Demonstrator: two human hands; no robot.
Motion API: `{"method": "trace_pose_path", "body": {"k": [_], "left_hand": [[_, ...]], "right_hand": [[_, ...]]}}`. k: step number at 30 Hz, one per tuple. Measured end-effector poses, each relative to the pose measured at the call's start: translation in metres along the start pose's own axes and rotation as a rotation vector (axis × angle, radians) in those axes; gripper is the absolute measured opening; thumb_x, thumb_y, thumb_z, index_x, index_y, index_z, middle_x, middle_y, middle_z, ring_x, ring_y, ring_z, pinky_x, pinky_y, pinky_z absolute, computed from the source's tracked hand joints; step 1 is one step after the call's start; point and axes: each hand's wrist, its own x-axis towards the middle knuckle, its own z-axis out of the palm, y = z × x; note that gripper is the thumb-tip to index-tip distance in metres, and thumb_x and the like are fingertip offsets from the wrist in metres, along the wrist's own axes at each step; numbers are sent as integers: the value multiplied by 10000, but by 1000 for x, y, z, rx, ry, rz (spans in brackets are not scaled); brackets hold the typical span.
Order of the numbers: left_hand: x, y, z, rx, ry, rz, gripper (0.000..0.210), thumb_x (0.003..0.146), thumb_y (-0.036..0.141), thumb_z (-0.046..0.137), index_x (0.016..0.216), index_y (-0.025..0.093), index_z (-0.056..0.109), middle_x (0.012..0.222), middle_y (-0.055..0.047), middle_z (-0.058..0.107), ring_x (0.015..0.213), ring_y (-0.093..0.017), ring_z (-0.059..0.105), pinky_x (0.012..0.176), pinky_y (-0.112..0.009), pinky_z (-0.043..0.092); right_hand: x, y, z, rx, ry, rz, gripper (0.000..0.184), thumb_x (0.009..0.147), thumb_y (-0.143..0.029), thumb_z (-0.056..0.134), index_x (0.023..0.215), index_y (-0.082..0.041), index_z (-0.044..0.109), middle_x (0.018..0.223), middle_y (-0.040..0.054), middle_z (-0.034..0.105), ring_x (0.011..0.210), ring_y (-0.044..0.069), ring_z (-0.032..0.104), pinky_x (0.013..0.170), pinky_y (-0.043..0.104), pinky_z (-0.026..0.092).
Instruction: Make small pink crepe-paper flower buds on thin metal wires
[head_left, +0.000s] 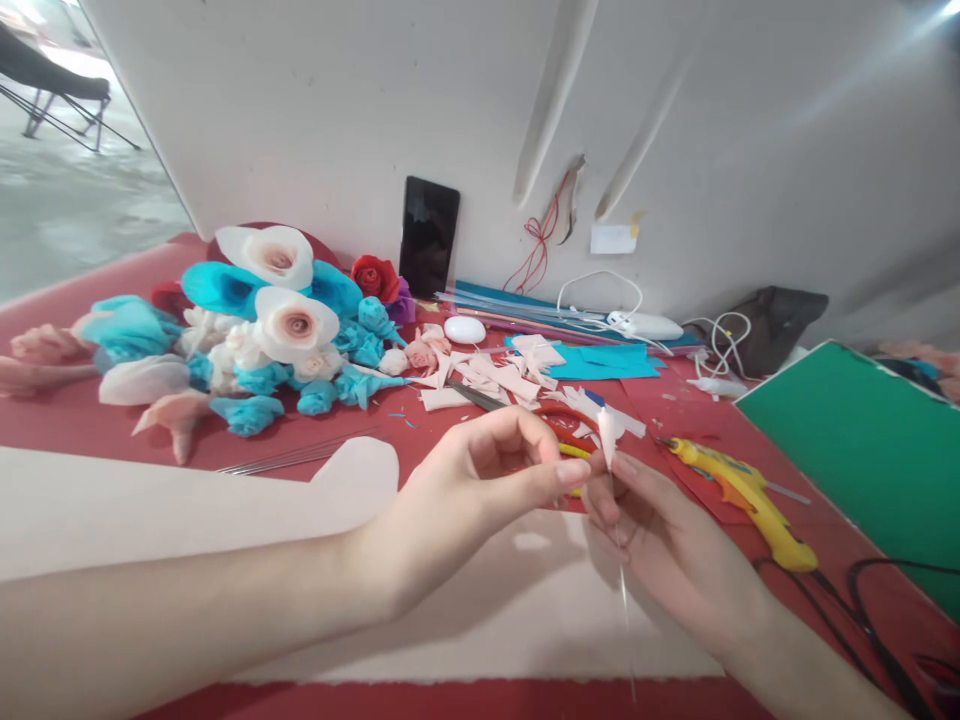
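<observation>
Nearest, a pale sheet (450, 635) lies across the red surface (465, 699). Above it, the right hand (651, 505) pinches a thin wire (624, 595) just below the small white bud (608, 436) at its top; the wire hangs down toward the near edge. The left hand (487, 480) has thumb and forefinger brought close beside the right fingertips, and whether it grips anything cannot be told. Just beyond the hands lie partly hidden scissors (475, 396), with a yellow glue gun (739, 490) to the right. Farther, pale scraps (502, 378) lie scattered; left of them sits a pile of flowers (296, 325). At the far side, a phone (430, 235) leans against the wall (337, 120).
</observation>
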Motion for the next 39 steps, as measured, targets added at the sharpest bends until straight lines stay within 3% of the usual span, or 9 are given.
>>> {"method": "trace_pose_path", "body": {"k": [7, 13, 17, 23, 29, 35, 39], "left_hand": [[-1, -4, -4, 141, 65, -21, 199, 819, 235, 588, 691, 160, 457, 649, 55, 498, 651, -67, 458, 642, -183, 365], [1, -6, -7, 6, 57, -30, 227, 904, 235, 410, 686, 177, 399, 657, 30, 463, 646, -99, 434, 632, -216, 353], [2, -9, -9, -25, 42, -29, 250, 912, 226, 385, 667, 175, 390, 672, 24, 452, 656, -102, 436, 647, -222, 361], [-8, -7, -4, -32, -79, 29, 250, 918, 260, 399, 686, 174, 435, 676, 17, 462, 684, -105, 452, 697, -234, 363], [-17, -1, 6, -203, -248, 101, 260, 913, 270, 386, 684, 162, 442, 655, 6, 437, 642, -99, 445, 673, -227, 397], [-16, -2, 2, -265, -295, 37, 151, 837, 235, 475, 709, 164, 434, 676, -1, 446, 672, -106, 450, 690, -226, 392], [-13, -5, -2, -278, -360, 73, 119, 824, 216, 497, 732, 167, 440, 689, -7, 452, 677, -112, 453, 689, -236, 393]], "right_hand": [[2, -1, 3, 2, 17, 18, 162, 776, -323, 646, 765, -168, 691, 541, -13, 523, 463, 46, 445, 426, 126, 387], [0, -2, 3, 3, 9, 33, 165, 769, -331, 651, 756, -171, 687, 538, -14, 508, 460, 45, 431, 431, 132, 382], [-2, -2, 3, -1, 4, 42, 162, 775, -328, 646, 771, -172, 688, 542, -15, 515, 462, 45, 431, 432, 134, 386], [-3, -1, 1, -4, 1, 51, 165, 788, -332, 629, 761, -178, 681, 525, -20, 509, 467, 50, 430, 444, 144, 384], [-4, 0, 1, -3, 11, 81, 199, 784, -333, 624, 662, -179, 656, 515, -9, 514, 476, 81, 434, 441, 188, 377], [-3, -1, 1, -14, 21, 85, 213, 762, -348, 641, 624, -186, 646, 500, -12, 502, 472, 86, 426, 441, 196, 379], [-2, -1, 1, -19, 21, 89, 180, 738, -353, 663, 660, -191, 664, 487, -15, 490, 468, 88, 426, 431, 195, 374]]}}
